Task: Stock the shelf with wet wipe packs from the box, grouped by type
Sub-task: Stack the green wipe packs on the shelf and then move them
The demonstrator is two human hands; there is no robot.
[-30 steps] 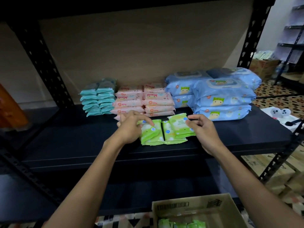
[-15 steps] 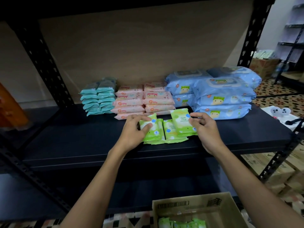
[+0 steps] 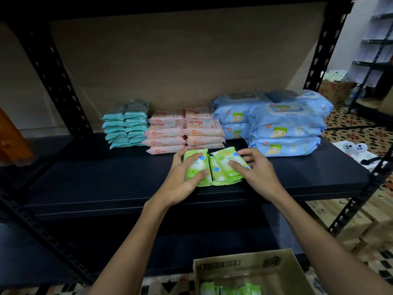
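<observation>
Pressing flat now, left hand (image 3: 184, 179) grips the left green pack (image 3: 194, 167); right hand (image 3: 254, 170) holds the right pack (image 3: 226, 165), both squared up since earlier.

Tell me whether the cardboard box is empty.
Not empty: green packs still lie in the open cardboard box.

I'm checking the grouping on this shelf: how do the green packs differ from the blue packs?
The green packs are small and sit near the shelf's front edge under both hands; the blue packs are much larger and stacked further back at the right. The blue packs show a cartoon face and a lid outline on top; the green packs show white circles and text. Both are soft wipe packs.
</observation>
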